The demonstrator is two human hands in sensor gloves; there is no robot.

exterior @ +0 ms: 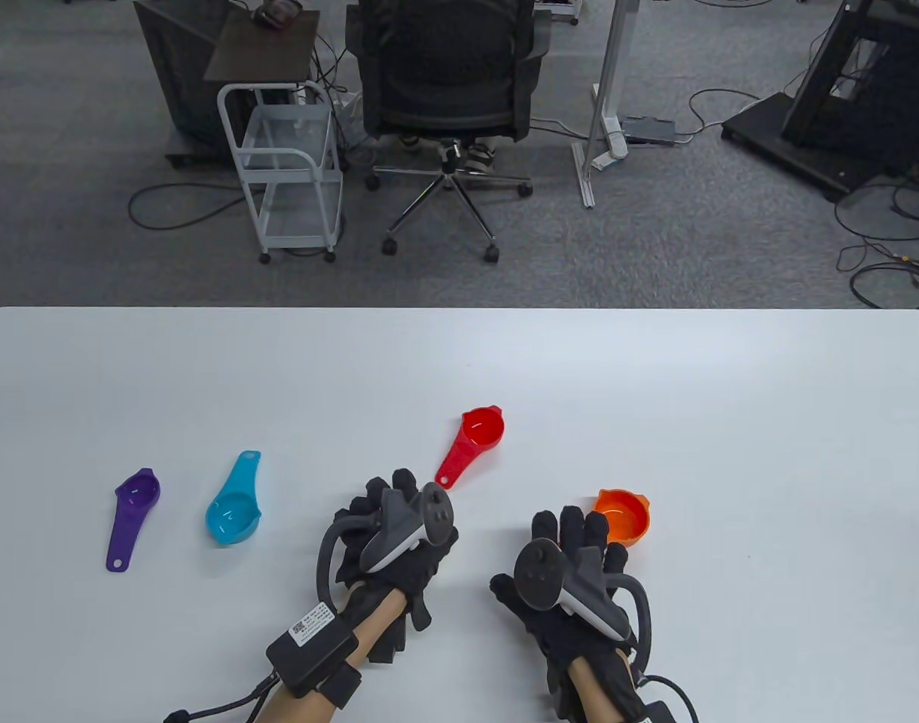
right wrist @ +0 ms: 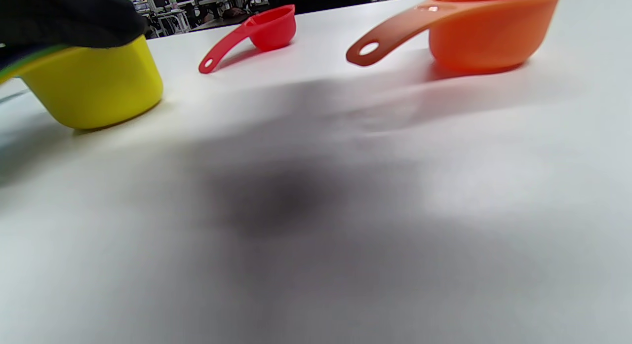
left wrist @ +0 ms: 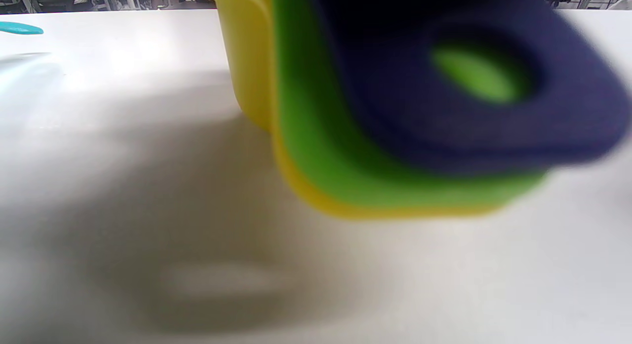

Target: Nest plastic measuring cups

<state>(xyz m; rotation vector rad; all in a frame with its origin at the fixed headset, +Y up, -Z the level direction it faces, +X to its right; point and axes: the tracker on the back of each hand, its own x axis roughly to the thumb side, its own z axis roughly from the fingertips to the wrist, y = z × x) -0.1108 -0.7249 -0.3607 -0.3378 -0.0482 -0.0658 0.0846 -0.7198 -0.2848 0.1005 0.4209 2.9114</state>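
My left hand (exterior: 388, 501) lies over a nested stack and grips it from above. The stack is hidden in the table view. The left wrist view shows it as a yellow cup (left wrist: 252, 62) with a green cup's handle (left wrist: 345, 156) and a navy cup's handle (left wrist: 444, 117) stacked in it. In the right wrist view the glove (right wrist: 64, 16) sits on the yellow cup (right wrist: 94, 87). My right hand (exterior: 572, 531) is open and flat, fingertips over the handle of the orange cup (exterior: 623, 517), whose handle (right wrist: 385, 43) lies free. The red cup (exterior: 476, 443), cyan cup (exterior: 233, 514) and purple cup (exterior: 132, 512) lie apart.
The white table (exterior: 731, 422) runs to its far edge at mid-frame. Beyond it on the floor stand an office chair (exterior: 444, 83), a white cart (exterior: 290, 166) and loose cables. The red cup (right wrist: 261, 30) stands behind the yellow one.
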